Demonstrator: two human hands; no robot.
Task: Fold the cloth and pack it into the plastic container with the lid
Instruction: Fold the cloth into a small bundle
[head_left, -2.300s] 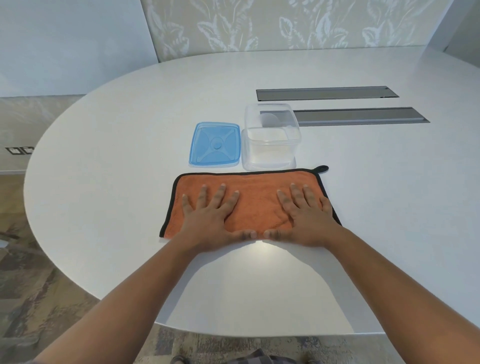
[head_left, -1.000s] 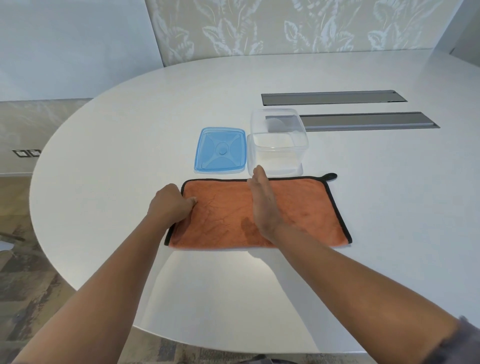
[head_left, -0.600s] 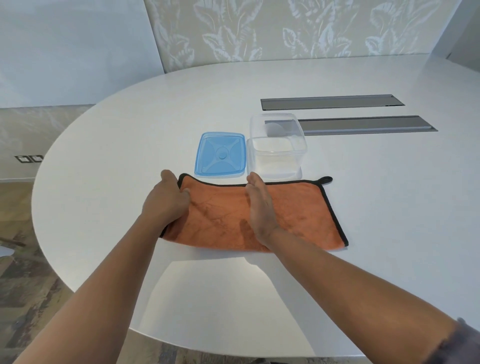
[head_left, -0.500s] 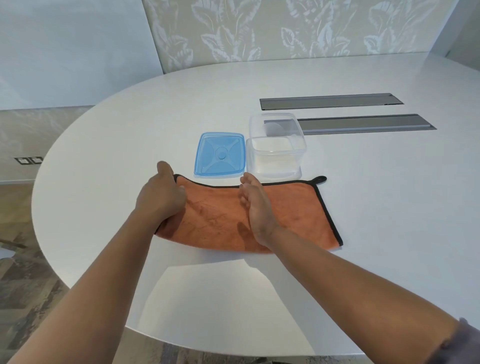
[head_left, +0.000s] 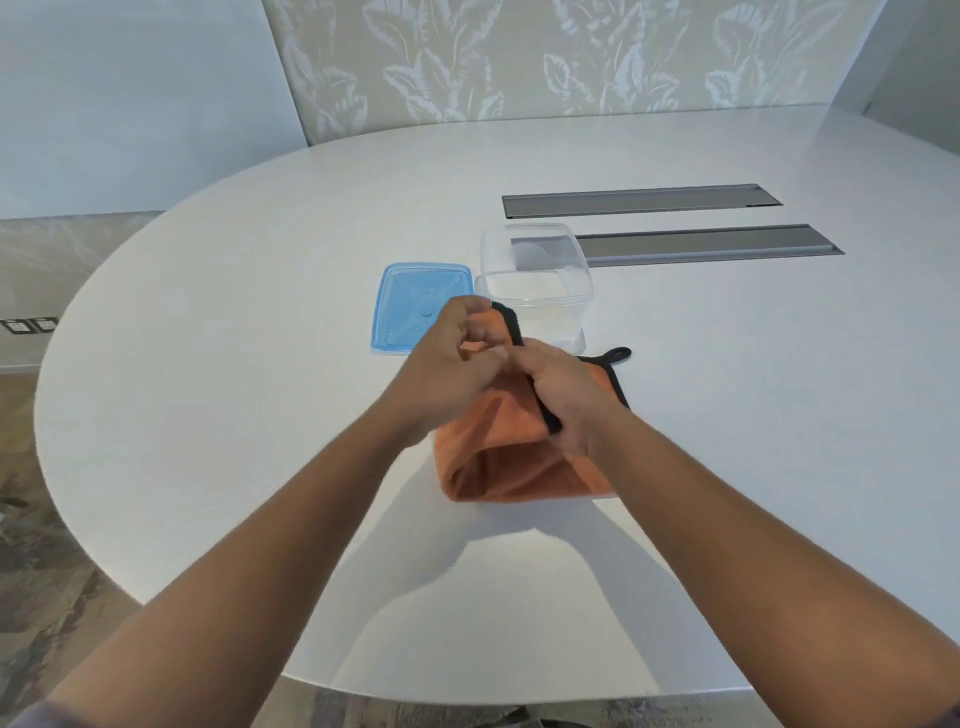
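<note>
An orange cloth (head_left: 511, 457) with black trim lies on the white table, its left half lifted and folded over toward the right. My left hand (head_left: 454, 364) pinches the raised black-trimmed edge above the cloth. My right hand (head_left: 569, 397) grips the same edge nearer to me, over the cloth's middle. The cloth's black hanging loop (head_left: 618, 354) pokes out at the far right. Just beyond the hands stands the clear plastic container (head_left: 535, 275), open and empty. Its blue lid (head_left: 410, 306) lies flat to the left of it, partly hidden by my left hand.
Two long grey recessed strips (head_left: 701, 244) are set in the table top behind and to the right of the container. The table's rounded edge (head_left: 467, 691) runs close below my forearms. A patterned wall stands at the back.
The cloth lay flat under both palms. My left hand took its left edge, lifted it and carried it rightward over the middle, where my right hand now also holds it.
</note>
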